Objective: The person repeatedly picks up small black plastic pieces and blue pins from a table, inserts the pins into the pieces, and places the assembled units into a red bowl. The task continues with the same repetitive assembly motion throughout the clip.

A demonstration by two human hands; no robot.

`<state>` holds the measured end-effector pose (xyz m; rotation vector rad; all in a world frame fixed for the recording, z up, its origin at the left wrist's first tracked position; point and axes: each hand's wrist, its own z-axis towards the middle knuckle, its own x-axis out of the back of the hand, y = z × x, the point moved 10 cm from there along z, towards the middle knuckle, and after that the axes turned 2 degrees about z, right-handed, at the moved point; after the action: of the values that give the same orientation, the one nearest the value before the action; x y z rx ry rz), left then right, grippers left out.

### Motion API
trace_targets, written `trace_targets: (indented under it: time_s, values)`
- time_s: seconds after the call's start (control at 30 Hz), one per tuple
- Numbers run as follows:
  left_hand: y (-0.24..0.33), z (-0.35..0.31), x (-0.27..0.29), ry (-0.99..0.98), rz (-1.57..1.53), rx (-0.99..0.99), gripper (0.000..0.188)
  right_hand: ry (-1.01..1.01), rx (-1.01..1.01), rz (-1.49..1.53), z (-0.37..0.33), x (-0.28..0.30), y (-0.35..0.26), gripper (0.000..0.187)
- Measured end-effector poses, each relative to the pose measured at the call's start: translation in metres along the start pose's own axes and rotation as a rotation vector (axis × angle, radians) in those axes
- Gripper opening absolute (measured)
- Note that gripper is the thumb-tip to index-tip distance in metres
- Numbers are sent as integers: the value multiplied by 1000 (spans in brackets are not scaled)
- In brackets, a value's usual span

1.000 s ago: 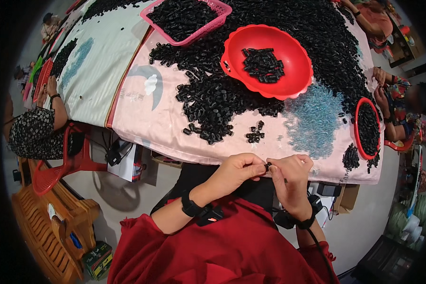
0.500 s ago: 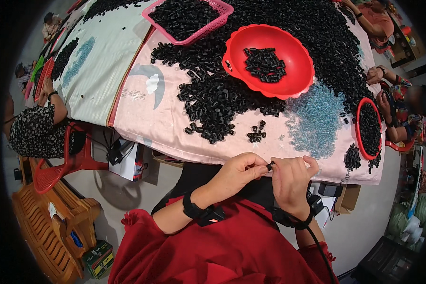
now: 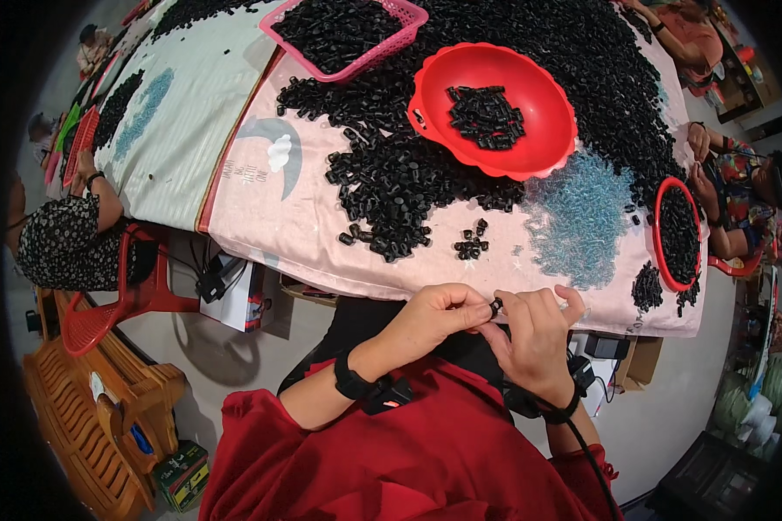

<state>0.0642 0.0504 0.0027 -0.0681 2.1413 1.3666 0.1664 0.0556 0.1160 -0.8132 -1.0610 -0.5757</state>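
Note:
Just past the table's near edge, my left hand pinches a small black cylindrical piece between thumb and fingertips. My right hand meets it from the other side, its bent fingers closed against the same piece. Those fingers partly cover the piece. Beyond my hands, a little cluster of black pieces lies on the pink cloth. A large heap of similar black pieces spreads behind it. To the right is a pile of small clear bluish parts.
A red scalloped bowl and a pink basket hold black pieces. At right stands a red-rimmed basket. A red chair and wooden bench are at left. Co-workers sit on both sides. A cable runs from my right wrist.
My right thumb has dropped slightly away from the black piece, and the fingers have shifted a little. The left hand stays almost in place. A co-worker's hands at right have moved.

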Motion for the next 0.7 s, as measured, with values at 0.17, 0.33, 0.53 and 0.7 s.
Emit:
trace_targets:
  time_s: [0.17, 0.33, 0.53, 0.7]
  values:
    - [2, -1, 3, 38, 63, -12, 21, 15, 27, -112, 0, 1, -9, 35]
    - [1, -2, 3, 48, 101, 9, 22, 21, 57, -105, 0, 2, -14, 33]
    - [-5, -2, -2, -32, 82, 109, 19, 41, 92, 32, -4, -2, -15, 31]
    - [-10, -4, 1, 17, 13, 120, 19, 59, 93, 81, -7, -6, -14, 32]
